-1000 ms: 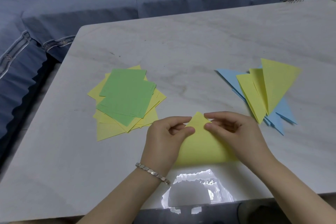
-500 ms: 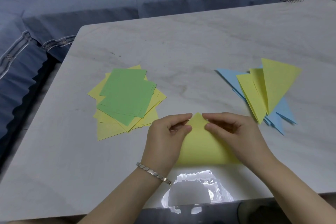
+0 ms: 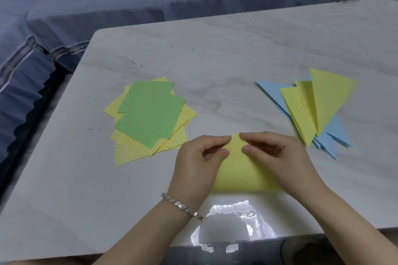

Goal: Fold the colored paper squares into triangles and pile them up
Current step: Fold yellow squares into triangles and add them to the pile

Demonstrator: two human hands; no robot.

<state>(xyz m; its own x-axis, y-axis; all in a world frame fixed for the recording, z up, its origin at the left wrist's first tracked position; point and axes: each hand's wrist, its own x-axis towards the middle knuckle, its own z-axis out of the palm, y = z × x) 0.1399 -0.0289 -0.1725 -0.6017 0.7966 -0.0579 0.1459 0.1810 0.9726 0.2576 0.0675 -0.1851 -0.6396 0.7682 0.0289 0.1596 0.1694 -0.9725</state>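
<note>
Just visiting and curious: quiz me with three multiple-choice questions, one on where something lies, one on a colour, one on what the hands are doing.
1. Where does the pile of folded triangles lie?
A. Left of both hands
B. Right of both hands
C. Between the hands

2. What colour are the top sheets of the unfolded stack?
A. Blue
B. Red
C. Green

3. What are the left hand and right hand doing?
A. Pinching the top corner of one yellow sheet
B. Lying flat on bare table
C. Lifting the stack

Answers:
1 B: the triangles lie past the right hand.
2 C: green squares cover the yellow ones.
3 A: both hands' thumbs and forefingers meet at the sheet's tip.
</note>
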